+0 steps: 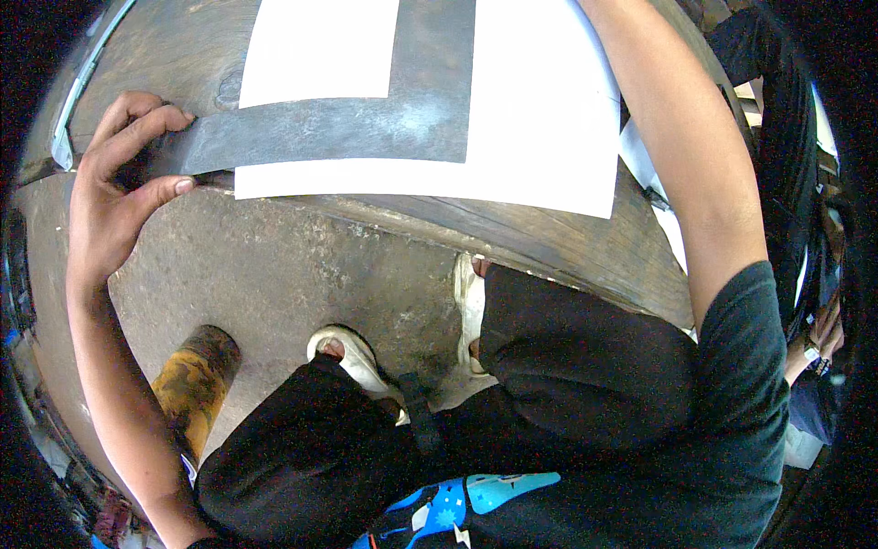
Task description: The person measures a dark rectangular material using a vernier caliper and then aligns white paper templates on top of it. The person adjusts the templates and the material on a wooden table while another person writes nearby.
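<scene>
A dark grey L-shaped square (366,133) lies flat over a white sheet of paper (544,119), which shows on both sides of its arms. My left hand (133,178) grips the free end of the square's near arm, with fingers curled over the top and thumb at the near edge. The paper's near edge hangs slightly past the edge of the worn wooden board (622,252). My right forearm (681,119) reaches up along the right side of the paper. The right hand itself is beyond the top of the picture.
A pale metal strip (87,91) runs along the board's left side. Below stands a yellow and black cylinder (197,380) on the concrete floor (274,265), near my feet in pale shoes. Another person's dark-clothed leg (786,119) is at the right.
</scene>
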`<state>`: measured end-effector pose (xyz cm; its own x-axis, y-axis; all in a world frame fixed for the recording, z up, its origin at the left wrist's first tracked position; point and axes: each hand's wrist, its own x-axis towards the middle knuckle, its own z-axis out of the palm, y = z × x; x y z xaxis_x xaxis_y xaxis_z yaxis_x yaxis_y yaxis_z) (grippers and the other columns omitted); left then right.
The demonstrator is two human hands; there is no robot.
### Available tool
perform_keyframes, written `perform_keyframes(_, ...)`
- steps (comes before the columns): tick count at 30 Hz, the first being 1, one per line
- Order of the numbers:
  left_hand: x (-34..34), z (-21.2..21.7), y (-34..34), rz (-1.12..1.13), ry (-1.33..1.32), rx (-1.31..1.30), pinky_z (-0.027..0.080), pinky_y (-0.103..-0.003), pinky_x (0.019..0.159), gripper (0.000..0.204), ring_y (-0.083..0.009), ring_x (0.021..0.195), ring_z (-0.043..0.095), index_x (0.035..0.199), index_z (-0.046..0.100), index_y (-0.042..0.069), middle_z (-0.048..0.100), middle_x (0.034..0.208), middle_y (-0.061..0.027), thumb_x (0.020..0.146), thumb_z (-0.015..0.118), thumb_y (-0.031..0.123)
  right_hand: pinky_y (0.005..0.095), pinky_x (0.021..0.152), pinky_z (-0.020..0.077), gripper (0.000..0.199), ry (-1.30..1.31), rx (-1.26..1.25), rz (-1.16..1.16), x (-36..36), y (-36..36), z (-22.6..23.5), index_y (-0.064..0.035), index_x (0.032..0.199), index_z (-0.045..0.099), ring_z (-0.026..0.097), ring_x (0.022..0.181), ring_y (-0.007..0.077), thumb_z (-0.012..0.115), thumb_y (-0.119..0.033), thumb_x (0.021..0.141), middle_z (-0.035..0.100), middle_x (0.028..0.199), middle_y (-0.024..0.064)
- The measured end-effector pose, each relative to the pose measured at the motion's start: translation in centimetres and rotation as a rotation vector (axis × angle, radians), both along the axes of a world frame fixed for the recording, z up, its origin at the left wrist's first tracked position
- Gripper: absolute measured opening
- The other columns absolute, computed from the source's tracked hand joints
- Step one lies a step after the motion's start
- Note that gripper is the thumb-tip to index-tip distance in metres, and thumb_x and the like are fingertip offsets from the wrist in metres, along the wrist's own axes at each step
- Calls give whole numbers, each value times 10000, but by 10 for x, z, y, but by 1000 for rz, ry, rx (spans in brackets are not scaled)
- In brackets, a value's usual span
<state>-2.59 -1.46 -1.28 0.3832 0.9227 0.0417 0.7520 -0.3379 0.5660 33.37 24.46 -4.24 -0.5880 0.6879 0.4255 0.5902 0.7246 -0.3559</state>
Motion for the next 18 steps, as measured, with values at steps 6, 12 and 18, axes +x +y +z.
perform_keyframes(6,-2,3,3,-21,-11,-19,442,-339,1013,535,-246,1127,575,1132,679,-13,587,1134,-87,671,871,179,421,955,519,392,-25,91,25,-1,0,2,-55,1124,732,667,1095,330,740,-342,857,722,1143,185)
perform_keyframes(12,-1,2,-1,5,6,0,447,-331,1014,519,-239,1147,574,1135,682,-15,580,1153,-83,691,869,179,419,1000,504,396,-36,31,-38,-2,-4,4,-61,1141,732,649,1149,332,738,-347,869,712,1193,180)
perform_keyframes(18,-1,0,-1,-5,7,3,445,-323,1010,512,-231,1140,574,1148,682,-6,583,1152,-75,705,861,178,417,1019,500,385,-55,23,-15,-1,-8,7,-72,1152,729,646,1169,315,736,-346,881,708,1212,168)
